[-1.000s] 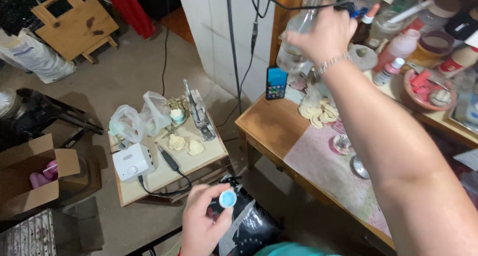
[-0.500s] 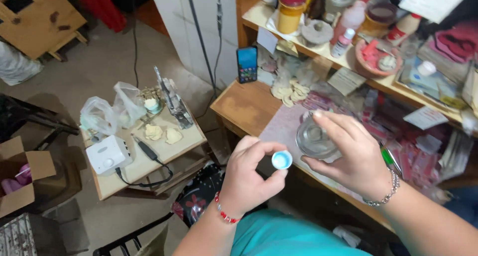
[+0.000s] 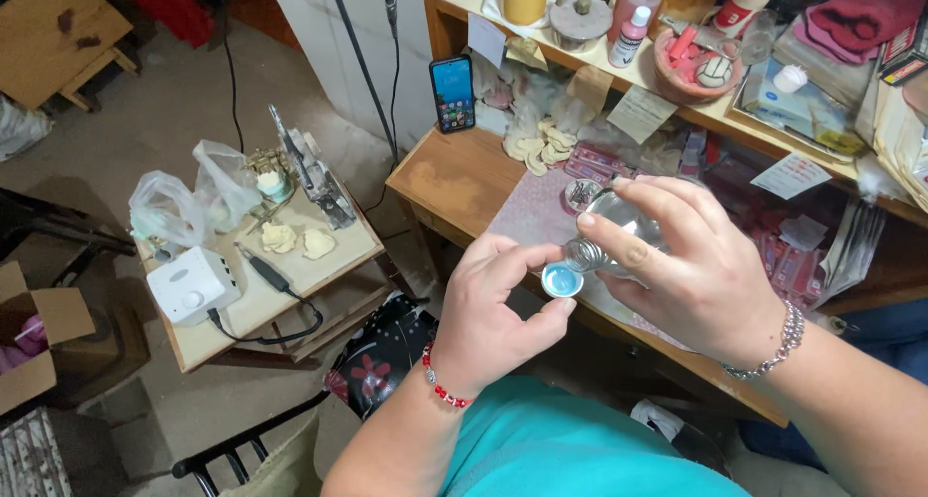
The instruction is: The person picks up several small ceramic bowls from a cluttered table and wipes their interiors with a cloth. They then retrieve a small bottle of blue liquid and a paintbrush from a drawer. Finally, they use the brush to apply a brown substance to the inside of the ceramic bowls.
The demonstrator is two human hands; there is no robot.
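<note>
My right hand (image 3: 681,275) is wrapped around a small clear plastic bottle (image 3: 607,231), tilted with its open threaded neck pointing left and down. My left hand (image 3: 498,308) pinches a light blue cap (image 3: 562,281) between thumb and fingers, its hollow side facing up, just below the bottle's mouth and apart from it. Both hands hover over the front edge of a wooden desk (image 3: 454,183) covered by a pink dotted mat (image 3: 536,217). A red bead bracelet sits on my left wrist, a silver one on my right.
A phone (image 3: 452,93) leans upright at the desk's back. The shelf (image 3: 677,101) above holds bottles, jars and a bowl. On the left, a low table (image 3: 261,294) carries a white box, cables, bags and pale shapes. A cardboard box (image 3: 34,347) and a black chair stand nearby.
My right hand brought the bottle down from the shelf to in front of me. The cap in my left hand has closed in on the bottle's neck.
</note>
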